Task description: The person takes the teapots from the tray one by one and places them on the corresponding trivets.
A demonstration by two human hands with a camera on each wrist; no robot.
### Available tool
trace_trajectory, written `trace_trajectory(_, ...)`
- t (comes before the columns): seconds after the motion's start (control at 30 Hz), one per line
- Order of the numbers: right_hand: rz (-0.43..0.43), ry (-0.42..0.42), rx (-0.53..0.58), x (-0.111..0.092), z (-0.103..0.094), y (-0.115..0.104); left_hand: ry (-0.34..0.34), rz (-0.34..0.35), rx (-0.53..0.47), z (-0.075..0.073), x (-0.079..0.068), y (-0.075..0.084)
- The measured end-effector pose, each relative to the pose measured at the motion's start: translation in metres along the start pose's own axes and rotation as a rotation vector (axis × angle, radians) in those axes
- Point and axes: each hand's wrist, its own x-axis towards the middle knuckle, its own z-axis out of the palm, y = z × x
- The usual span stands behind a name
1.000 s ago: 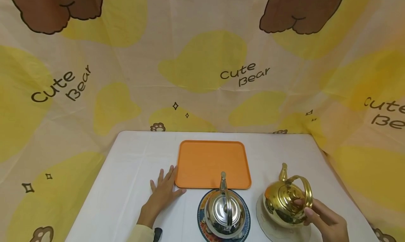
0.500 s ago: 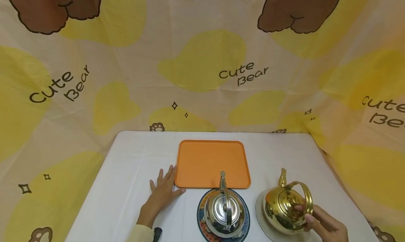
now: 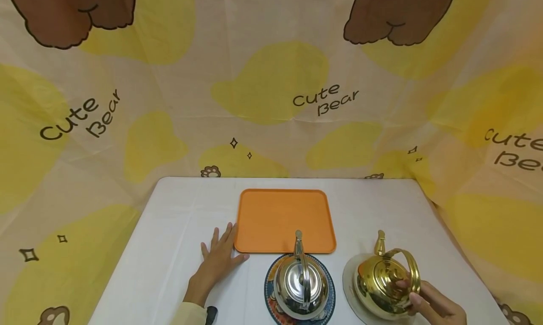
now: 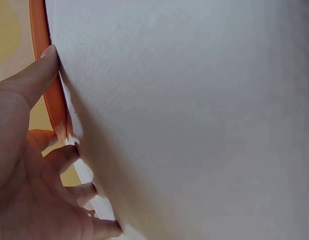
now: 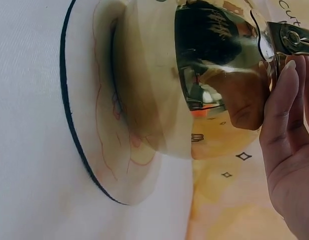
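A gold teapot (image 3: 383, 285) with a hooped handle is over a pale round mat (image 3: 351, 292) at the right of the table. My right hand (image 3: 441, 304) grips the rear of its handle. In the right wrist view the teapot's base lies against or just above the mat; I cannot tell which. Beside an orange tray (image 3: 286, 221), my left hand (image 3: 218, 263) rests with spread fingers, touching its left edge and near corner. In the left wrist view the thumb (image 4: 37, 75) and fingers (image 4: 62, 157) meet the tray rim and the white table.
A silver teapot (image 3: 301, 289) stands on a patterned round mat (image 3: 269, 285) between my hands, its spout overlapping the tray in view. The white table (image 3: 186, 207) ends at a yellow-and-beige printed cloth (image 3: 263, 141).
My right hand has lowered the gold teapot toward the pale mat, and it sits a little nearer to me in view. The left hand, tray and silver teapot stay put.
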Motion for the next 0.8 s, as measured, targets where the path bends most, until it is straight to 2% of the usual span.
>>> trace_trajectory(0.33, -0.033, -0.034, 0.033, -0.005, -0.003, 0.005, 0.000, -0.009, 0.011, 0.002, 0.001, 0.000)
trace_trajectory(0.57, -0.113, -0.083, 0.059, -0.003, -0.007, 0.009, -0.009, -0.017, 0.001, 0.002, 0.002, 0.000)
trace_trajectory(0.67, -0.056, -0.075, 0.071, -0.001, -0.011, 0.006, -0.008, -0.015, -0.001, 0.003, 0.002, -0.001)
trace_trajectory(0.8, 0.074, 0.022, 0.055, 0.005, -0.015, -0.001, -0.014, -0.017, 0.003, 0.003, 0.001, -0.001)
